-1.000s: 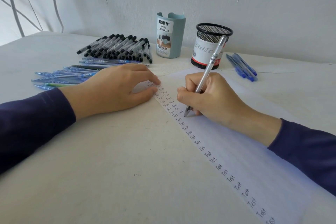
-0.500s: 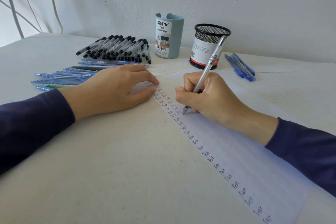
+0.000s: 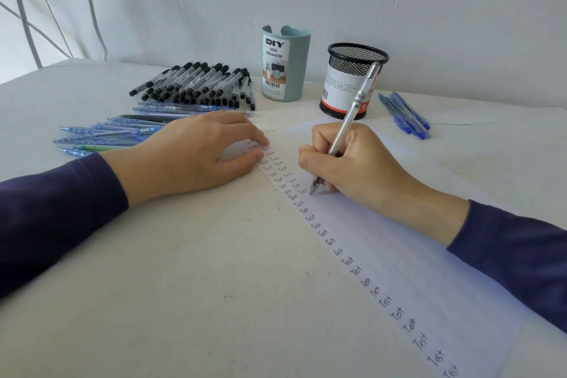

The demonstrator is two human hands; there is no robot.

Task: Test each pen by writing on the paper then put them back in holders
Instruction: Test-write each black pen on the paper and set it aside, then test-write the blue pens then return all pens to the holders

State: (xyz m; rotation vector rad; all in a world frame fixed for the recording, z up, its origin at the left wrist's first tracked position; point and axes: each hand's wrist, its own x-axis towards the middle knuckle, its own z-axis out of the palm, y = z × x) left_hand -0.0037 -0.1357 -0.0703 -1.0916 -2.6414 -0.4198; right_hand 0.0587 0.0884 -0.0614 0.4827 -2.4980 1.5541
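Silver-barrelled and slim, the silver pen [image 3: 349,123] stands tilted over the paper [image 3: 429,255], its tip down at the sheet beside a second column of handwritten "Test" marks. The right hand [image 3: 352,163] has its fingers [image 3: 310,156] clamped round the lower barrel and its heel resting on the paper. The left hand [image 3: 190,153] lies at the paper's far left corner, fingers loosely bent and holding nothing, their tips pressing the sheet to the worktop [image 3: 184,285].

Beyond the paper's far edge stand a teal holder [image 3: 285,64] and a black mesh holder [image 3: 356,80] (no pen shows above either rim). Left of the paper lie a row of black-capped pens [image 3: 196,83] and a spread of blue pens [image 3: 116,132]; a few more blue pens [image 3: 405,115] lie off its far right corner.

Judging by the task, this is a pen mid-test, with most pens yet to be returned. The likeliest slips are that the writing hand's heel drags across the ink and smears it, or that the sheet skids under the stroke if the left fingertips ease off. With loose pens on both sides of the paper, tested and untested ones could also get mixed.
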